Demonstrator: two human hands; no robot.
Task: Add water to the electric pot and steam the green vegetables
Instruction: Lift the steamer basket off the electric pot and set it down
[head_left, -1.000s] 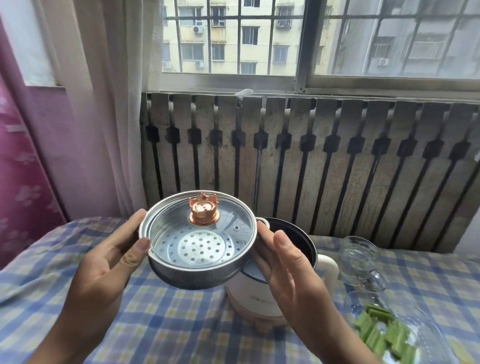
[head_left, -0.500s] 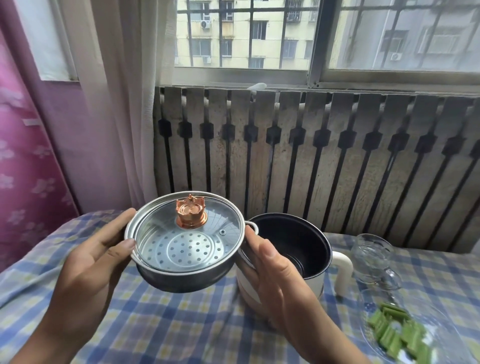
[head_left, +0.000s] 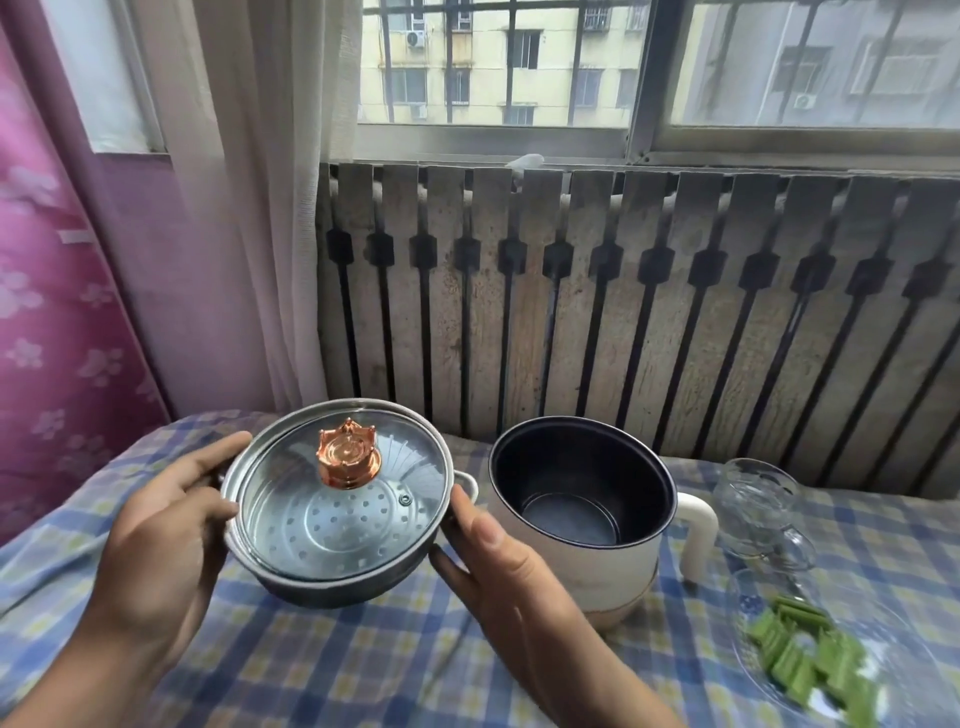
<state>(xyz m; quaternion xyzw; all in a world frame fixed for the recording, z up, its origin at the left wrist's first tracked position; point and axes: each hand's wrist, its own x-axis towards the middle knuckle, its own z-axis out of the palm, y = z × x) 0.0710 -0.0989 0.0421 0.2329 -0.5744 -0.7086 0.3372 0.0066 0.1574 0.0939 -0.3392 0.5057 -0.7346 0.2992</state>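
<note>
A steel steamer basket (head_left: 332, 582) with a glass lid (head_left: 291, 499) and copper knob (head_left: 349, 461) is held just above the tablecloth, left of the pot. My left hand (head_left: 161, 530) grips its left rim and my right hand (head_left: 488, 545) holds its right side by the small handle. The white electric pot (head_left: 582, 525) stands open with a dark, empty-looking inside, its handle pointing right. A glass pitcher (head_left: 758, 509) stands right of the pot. Cut green vegetables (head_left: 810, 660) lie on a clear plate (head_left: 904, 675) at the lower right.
A blue and yellow checked cloth (head_left: 363, 665) covers the table. A slatted wooden radiator cover (head_left: 623, 312) runs along the back under the window. A white curtain (head_left: 249, 208) and pink floral fabric (head_left: 47, 338) hang at the left.
Both hands have carried the lidded steamer basket left and lower, off the electric pot. The pot's dark interior is now fully in view.
</note>
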